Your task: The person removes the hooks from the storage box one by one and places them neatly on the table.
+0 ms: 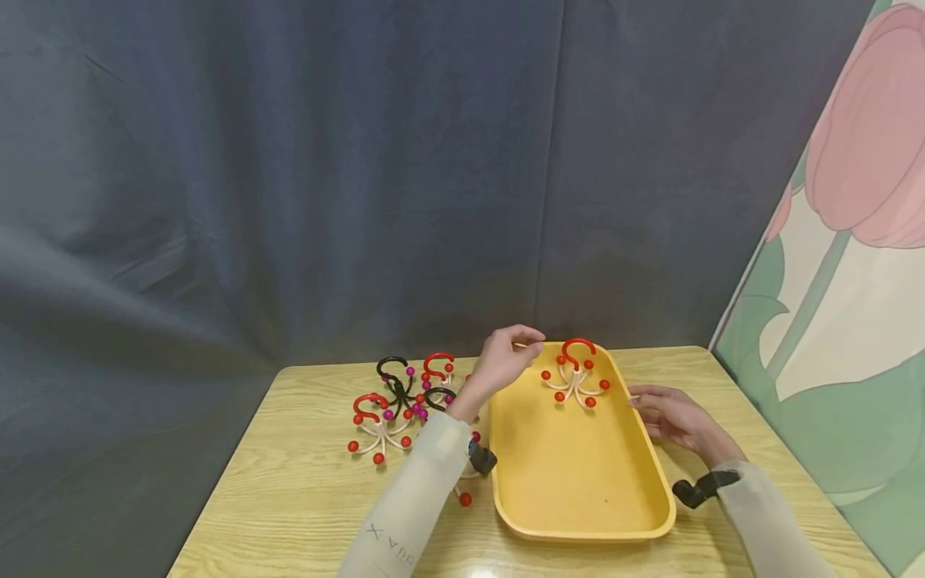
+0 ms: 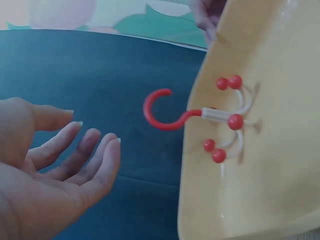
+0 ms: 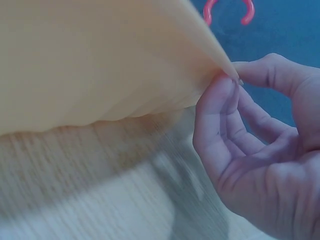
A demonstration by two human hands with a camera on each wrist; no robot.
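Observation:
A white octopus-style hook (image 1: 576, 380) with a red hanger top and red ball tips stands at the far end of the yellow tray (image 1: 578, 474). My left hand (image 1: 502, 357) hovers above the tray's far left corner, fingers loosely bent. In the left wrist view, nothing lies between the left hand's thumb and fingers (image 2: 100, 165), and the red hanger top faces them from a short distance. At the tray's right side, my right hand (image 1: 672, 417) pinches the rim. The right wrist view shows its thumb over the rim and fingers (image 3: 215, 110) against the outer wall.
Several more octopus hooks crowd together left of the tray, among them a black one (image 1: 399, 392) and a white-and-red one (image 1: 381, 433); my left forearm partly hides the group. A dark curtain (image 1: 405, 201) hangs behind the wooden table (image 1: 275, 498). A flower-patterned panel (image 1: 853, 321) flanks the right.

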